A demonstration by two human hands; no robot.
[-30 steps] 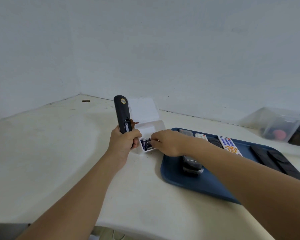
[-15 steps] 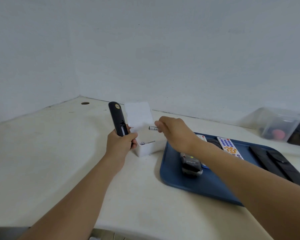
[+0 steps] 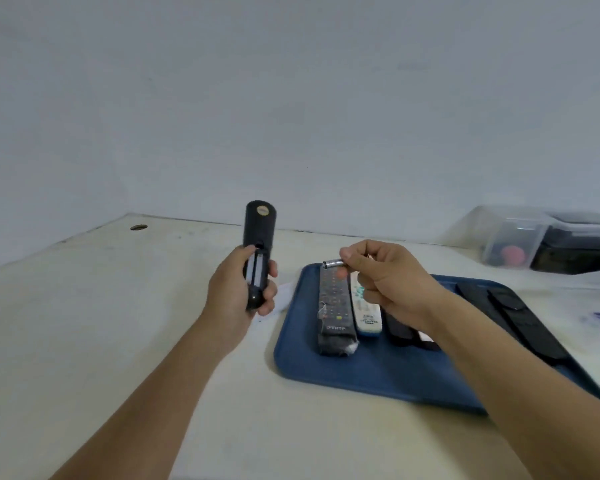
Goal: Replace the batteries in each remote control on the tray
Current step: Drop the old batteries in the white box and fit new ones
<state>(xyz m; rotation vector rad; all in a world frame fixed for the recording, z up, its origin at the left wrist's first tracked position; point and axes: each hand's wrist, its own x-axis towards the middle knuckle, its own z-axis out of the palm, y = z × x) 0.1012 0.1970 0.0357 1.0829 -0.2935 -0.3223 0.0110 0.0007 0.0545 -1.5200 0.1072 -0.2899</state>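
My left hand [image 3: 238, 289] grips a black remote [image 3: 258, 237] upright, back side facing me, with its battery compartment uncovered. My right hand [image 3: 385, 275] pinches a small silver battery [image 3: 332, 264] level, a short way right of that remote and above the blue tray [image 3: 371, 379]. On the tray lie a black remote in torn plastic wrap [image 3: 335, 317], a white remote [image 3: 366, 311] and several dark remotes [image 3: 513, 320], partly hidden by my right arm.
A white box [image 3: 284, 296] shows partly behind my left hand at the tray's left edge. A clear plastic container [image 3: 513, 242] with a red item and a dark box [image 3: 575, 251] stand at the back right. A round hole [image 3: 138, 227] marks the table's far left corner.
My right hand lifted a battery out of the white box and carried it up beside the remote. The left hand raised the remote slightly; the view shifted right.
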